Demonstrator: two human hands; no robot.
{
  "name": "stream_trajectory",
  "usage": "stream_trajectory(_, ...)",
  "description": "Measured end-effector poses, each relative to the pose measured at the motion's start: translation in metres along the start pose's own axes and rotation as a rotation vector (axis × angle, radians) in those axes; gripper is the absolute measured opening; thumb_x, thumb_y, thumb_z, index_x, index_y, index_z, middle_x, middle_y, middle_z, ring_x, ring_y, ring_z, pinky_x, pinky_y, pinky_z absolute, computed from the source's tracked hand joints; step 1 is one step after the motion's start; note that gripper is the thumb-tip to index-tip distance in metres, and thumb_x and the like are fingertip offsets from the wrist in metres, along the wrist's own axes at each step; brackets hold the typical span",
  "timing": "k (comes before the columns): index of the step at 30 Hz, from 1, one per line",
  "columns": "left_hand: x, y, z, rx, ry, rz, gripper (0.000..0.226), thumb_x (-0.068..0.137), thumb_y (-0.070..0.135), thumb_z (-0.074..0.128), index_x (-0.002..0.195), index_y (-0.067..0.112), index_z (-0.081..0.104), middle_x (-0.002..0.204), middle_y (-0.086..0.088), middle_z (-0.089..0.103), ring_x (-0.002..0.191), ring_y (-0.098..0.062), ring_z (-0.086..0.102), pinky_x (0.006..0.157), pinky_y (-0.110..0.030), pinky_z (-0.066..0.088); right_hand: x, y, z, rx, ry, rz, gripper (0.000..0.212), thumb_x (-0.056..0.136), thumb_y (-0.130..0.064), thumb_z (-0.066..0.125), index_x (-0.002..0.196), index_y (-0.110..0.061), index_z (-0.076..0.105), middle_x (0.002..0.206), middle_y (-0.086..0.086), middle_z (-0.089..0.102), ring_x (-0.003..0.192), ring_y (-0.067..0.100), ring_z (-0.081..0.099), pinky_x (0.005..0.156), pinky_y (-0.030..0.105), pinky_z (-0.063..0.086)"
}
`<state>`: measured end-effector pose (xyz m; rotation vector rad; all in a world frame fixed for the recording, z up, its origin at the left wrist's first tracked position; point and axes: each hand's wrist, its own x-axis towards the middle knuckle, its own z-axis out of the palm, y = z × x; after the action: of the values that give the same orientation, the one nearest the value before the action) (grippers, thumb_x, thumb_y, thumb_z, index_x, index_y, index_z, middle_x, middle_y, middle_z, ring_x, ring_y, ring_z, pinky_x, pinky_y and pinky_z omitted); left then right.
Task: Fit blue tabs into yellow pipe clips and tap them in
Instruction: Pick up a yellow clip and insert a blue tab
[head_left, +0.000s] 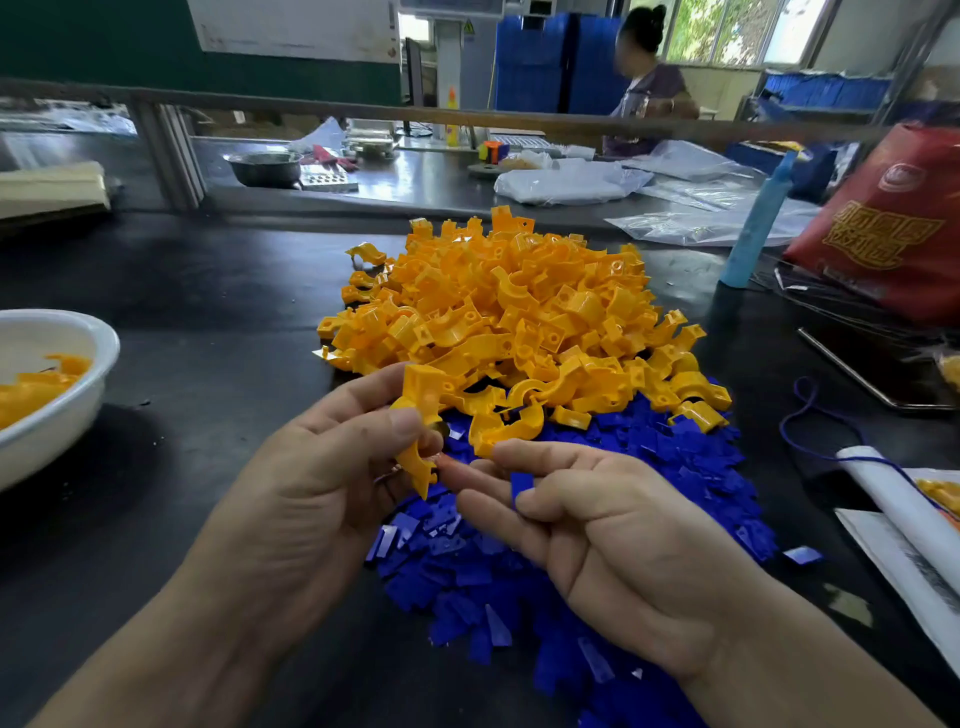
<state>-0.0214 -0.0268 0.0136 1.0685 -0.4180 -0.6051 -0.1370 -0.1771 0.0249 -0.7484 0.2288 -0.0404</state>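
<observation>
At the centre of the frame the left hand (311, 493) pinches a yellow pipe clip (420, 410) between thumb and fingers, held upright above the near edge of the piles. The right hand (597, 519) is just beside it, fingertips almost at the clip's lower end, with a blue tab (520, 486) nipped between thumb and finger. Behind them a heap of yellow clips (519, 312) sits on the black table (208, 312), with a spread of blue tabs (649, 483) under and right of the hands. A white bowl (78, 415) holding clips stands at the left edge.
</observation>
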Motion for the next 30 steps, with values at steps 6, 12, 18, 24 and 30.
stream_trajectory(6, -0.001, 0.0, 0.002, -0.025, -0.001, 0.052, 0.069, 0.027, 0.031, 0.099, 0.091, 0.016, 0.078, 0.083, -0.011, 0.073, 0.08, -0.026, 0.073, 0.063, -0.029, 0.058, -0.002, -0.002, -0.004, -0.24, 0.074, -0.112, 0.031, 0.086, 0.023, 0.04, 0.094, 0.011, 0.067, 0.101, 0.024, 0.07, 0.097, 0.033, 0.069, 0.075, 0.033, 0.059)
stream_trajectory(12, -0.004, -0.007, 0.006, 0.207, 0.048, -0.02, 0.052, 0.042, 0.018, 0.09, 0.089, 0.018, 0.068, 0.081, -0.009, 0.074, 0.072, -0.023, 0.073, 0.059, -0.025, 0.057, -0.007, 0.0, -0.005, -0.956, 0.239, -0.367, 0.037, 0.091, -0.004, 0.055, 0.088, -0.035, 0.075, 0.091, -0.012, 0.071, 0.087, 0.008, 0.069, 0.078, 0.023, 0.056)
stream_trajectory(18, -0.008, -0.011, 0.009, 0.432, 0.012, 0.019, 0.039, 0.048, 0.042, 0.083, 0.083, 0.038, 0.069, 0.083, -0.004, 0.074, 0.071, -0.013, 0.071, 0.059, -0.018, 0.054, -0.005, -0.007, -0.01, -0.877, 0.214, -0.361, 0.018, 0.089, -0.012, 0.061, 0.098, -0.023, 0.072, 0.086, 0.001, 0.073, 0.067, 0.007, 0.063, 0.061, 0.019, 0.054)
stream_trajectory(24, -0.01, -0.014, 0.012, 0.515, -0.02, -0.007, 0.046, 0.05, 0.047, 0.077, 0.093, 0.033, 0.068, 0.084, -0.001, 0.075, 0.074, -0.013, 0.072, 0.059, -0.018, 0.056, -0.003, -0.003, -0.011, -0.845, 0.147, -0.404, 0.015, 0.095, -0.014, 0.054, 0.097, -0.019, 0.068, 0.081, 0.006, 0.072, 0.063, 0.014, 0.062, 0.056, 0.024, 0.054)
stream_trajectory(30, -0.009, -0.015, 0.013, 0.526, -0.029, -0.04, 0.054, 0.052, 0.044, 0.076, 0.101, 0.027, 0.066, 0.084, 0.0, 0.075, 0.075, -0.014, 0.072, 0.058, -0.022, 0.058, -0.002, -0.003, -0.013, -1.018, 0.154, -0.478, 0.018, 0.096, -0.016, 0.052, 0.108, -0.029, 0.055, 0.078, 0.001, 0.071, 0.06, 0.013, 0.064, 0.054, 0.022, 0.052)
